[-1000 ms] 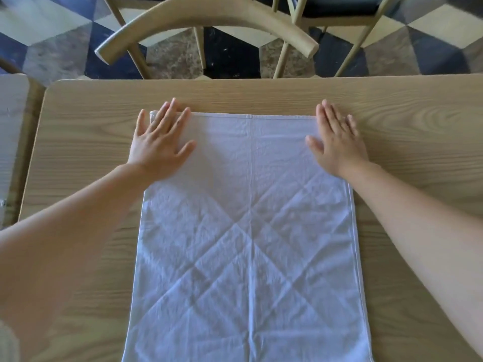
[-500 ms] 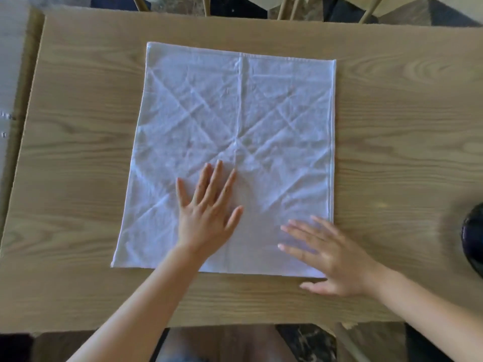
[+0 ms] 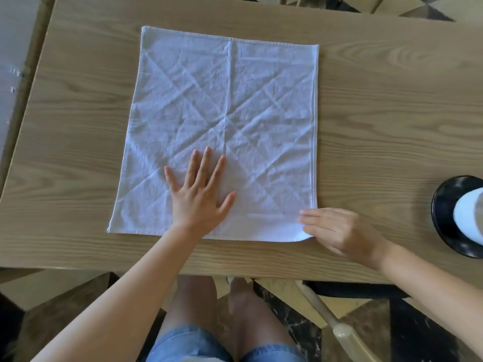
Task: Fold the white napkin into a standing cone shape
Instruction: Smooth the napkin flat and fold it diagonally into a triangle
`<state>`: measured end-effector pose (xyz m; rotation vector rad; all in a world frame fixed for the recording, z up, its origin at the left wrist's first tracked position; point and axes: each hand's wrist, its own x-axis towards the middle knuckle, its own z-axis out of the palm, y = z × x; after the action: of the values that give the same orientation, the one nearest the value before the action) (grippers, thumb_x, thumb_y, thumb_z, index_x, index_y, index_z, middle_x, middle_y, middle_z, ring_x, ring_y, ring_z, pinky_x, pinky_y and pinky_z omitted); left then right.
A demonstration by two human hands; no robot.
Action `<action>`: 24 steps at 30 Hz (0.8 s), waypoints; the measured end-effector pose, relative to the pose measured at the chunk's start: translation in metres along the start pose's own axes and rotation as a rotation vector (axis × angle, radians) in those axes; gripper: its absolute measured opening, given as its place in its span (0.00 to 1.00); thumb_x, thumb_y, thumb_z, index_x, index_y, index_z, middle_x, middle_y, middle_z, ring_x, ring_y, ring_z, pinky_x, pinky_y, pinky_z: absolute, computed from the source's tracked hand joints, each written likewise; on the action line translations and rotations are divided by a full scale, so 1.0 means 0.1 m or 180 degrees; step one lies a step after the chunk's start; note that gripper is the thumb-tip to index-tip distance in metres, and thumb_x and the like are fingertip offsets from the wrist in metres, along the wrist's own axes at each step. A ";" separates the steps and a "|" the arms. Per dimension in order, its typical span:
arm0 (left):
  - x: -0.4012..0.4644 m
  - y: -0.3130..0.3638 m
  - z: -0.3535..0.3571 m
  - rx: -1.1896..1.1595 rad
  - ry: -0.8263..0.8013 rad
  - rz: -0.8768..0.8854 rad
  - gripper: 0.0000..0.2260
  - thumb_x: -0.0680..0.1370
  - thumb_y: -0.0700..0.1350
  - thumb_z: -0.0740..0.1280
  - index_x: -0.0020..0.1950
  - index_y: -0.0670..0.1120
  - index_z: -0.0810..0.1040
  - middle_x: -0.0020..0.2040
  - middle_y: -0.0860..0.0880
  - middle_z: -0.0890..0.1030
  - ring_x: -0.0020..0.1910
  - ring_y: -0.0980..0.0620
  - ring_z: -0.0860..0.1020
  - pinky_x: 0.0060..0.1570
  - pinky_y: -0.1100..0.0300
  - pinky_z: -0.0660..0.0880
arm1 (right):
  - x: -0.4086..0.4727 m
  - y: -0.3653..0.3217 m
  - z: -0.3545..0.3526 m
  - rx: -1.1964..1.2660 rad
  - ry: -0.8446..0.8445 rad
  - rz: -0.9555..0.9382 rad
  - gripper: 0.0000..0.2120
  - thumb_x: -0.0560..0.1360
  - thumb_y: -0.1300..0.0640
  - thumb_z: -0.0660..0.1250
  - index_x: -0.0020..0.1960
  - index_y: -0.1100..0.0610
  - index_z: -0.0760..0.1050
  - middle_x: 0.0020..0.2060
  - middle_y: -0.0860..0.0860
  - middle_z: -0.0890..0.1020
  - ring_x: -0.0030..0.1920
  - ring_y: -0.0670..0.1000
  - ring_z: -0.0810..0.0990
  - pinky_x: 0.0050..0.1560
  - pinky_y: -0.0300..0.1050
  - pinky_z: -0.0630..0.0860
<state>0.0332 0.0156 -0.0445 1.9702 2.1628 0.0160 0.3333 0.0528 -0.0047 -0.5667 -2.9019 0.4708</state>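
Note:
The white napkin lies spread flat on the wooden table, creased with diagonal and vertical fold lines. My left hand presses flat on its near middle part, fingers spread. My right hand rests at the napkin's near right corner, fingertips on the cloth; that corner is slightly lifted against the thumb. Whether the corner is pinched is unclear.
A black plate carrying a white folded cloth sits at the table's right edge. A second table surface adjoins on the left. My knees and a chair leg show below the near table edge.
Both hands came back from the far corners to the near edge. In the last half second the right hand slid right to the near right corner; the left stayed pressing.

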 end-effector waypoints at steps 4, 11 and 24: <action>-0.26 0.11 0.06 -0.0054 0.0049 -0.0107 0.33 0.74 0.65 0.51 0.77 0.54 0.49 0.78 0.49 0.49 0.76 0.49 0.46 0.67 0.32 0.40 | -0.15 -0.08 -0.14 0.0269 0.0059 0.0214 0.12 0.76 0.63 0.60 0.46 0.63 0.82 0.44 0.54 0.85 0.47 0.51 0.84 0.49 0.46 0.81; -0.50 0.23 0.09 -0.0204 -0.0114 -0.0162 0.32 0.75 0.63 0.51 0.77 0.53 0.52 0.78 0.48 0.52 0.76 0.48 0.48 0.68 0.32 0.41 | -0.05 -0.28 -0.34 0.0647 0.0640 0.0839 0.08 0.73 0.62 0.64 0.44 0.63 0.81 0.36 0.53 0.83 0.39 0.50 0.82 0.40 0.44 0.78; -0.47 -0.04 -0.67 -0.3910 0.0283 -0.1037 0.09 0.70 0.53 0.70 0.49 0.56 0.80 0.45 0.59 0.83 0.48 0.62 0.80 0.50 0.68 0.74 | 2.17 -0.09 -0.61 0.1509 0.1135 0.1224 0.03 0.72 0.62 0.69 0.42 0.62 0.80 0.37 0.45 0.79 0.40 0.33 0.77 0.45 0.26 0.70</action>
<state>0.0222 -0.0223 0.0277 0.9048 1.7228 1.0856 0.1437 0.1457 0.0734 -1.0046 -2.2355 0.9583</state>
